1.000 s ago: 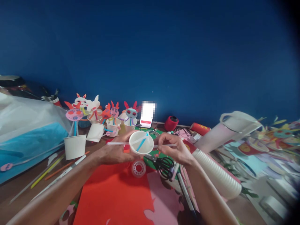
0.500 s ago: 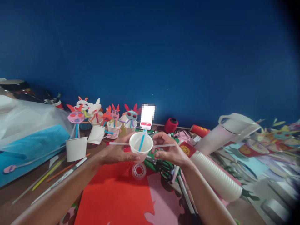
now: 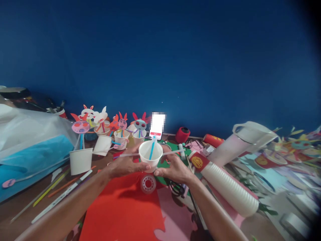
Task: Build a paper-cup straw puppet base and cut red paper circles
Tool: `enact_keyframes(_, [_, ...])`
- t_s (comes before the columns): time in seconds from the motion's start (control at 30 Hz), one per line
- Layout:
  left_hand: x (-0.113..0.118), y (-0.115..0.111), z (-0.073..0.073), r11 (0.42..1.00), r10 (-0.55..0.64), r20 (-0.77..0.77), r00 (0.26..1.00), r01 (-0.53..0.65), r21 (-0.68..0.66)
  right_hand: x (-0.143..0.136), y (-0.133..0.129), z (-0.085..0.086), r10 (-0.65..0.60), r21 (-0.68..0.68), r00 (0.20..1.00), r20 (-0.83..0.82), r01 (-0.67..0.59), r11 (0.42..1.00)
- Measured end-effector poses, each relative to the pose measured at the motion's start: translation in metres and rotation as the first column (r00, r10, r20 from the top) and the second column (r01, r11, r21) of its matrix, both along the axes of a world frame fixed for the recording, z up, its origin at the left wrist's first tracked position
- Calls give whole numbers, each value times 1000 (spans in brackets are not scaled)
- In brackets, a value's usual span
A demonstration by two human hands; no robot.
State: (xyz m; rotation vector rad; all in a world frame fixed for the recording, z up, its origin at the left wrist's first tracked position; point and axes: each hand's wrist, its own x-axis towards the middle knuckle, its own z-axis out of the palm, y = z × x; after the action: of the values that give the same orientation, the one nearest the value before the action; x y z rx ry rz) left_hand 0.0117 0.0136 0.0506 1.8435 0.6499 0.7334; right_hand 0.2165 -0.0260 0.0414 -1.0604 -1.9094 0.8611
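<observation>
My left hand (image 3: 129, 165) grips a white paper cup (image 3: 150, 165), its thumb across the cup's lower front. On the other side, my right hand (image 3: 175, 167) closes around the same cup, thumb at the lower right and fingers partly hidden behind. A blue straw (image 3: 152, 149) stands inside the cup, and something clear shows at its top. Pale straws stick out sideways, one to the left (image 3: 128, 155) and one to the right (image 3: 173, 152). Below the cup, a clear tape roll (image 3: 148, 183) lies on red paper (image 3: 120, 214).
Paper cups with animal-faced straw figures (image 3: 80, 127) stand at the back left. Right of my hands lie stacked paper cups (image 3: 228, 187) and a white pitcher (image 3: 240, 144). A lit phone (image 3: 157, 125) leans near the blue wall (image 3: 160, 60). Loose straws (image 3: 51, 192) lie left.
My right hand has moved left and down, its thumb coming to the cup's lower right side. The cup stays nearly in place in my left hand.
</observation>
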Motion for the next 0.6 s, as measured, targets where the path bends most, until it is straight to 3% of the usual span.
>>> enact_keyframes(0.13, [0,-3,3,999,-18,-14,1000,17,-38,-1,2,1,-32,9,997,-67,33,999])
enact_keyframes(0.23, [-1,-1,5,991,-76,87,993,85,-105,4,5,0,-55,-11,991,-120,54,998])
enact_keyframes(0.3, [-1,1,5,986,-50,167,985,75,-150,8,8,-2,-73,-30,984,-159,69,997])
enact_keyframes(0.47, [1,5,0,967,188,216,958,-142,-210,10,8,-3,-75,-53,969,-236,65,996])
enact_keyframes(0.6, [1,3,-2,940,333,246,910,-298,-168,7,4,3,-56,-43,966,-251,47,998])
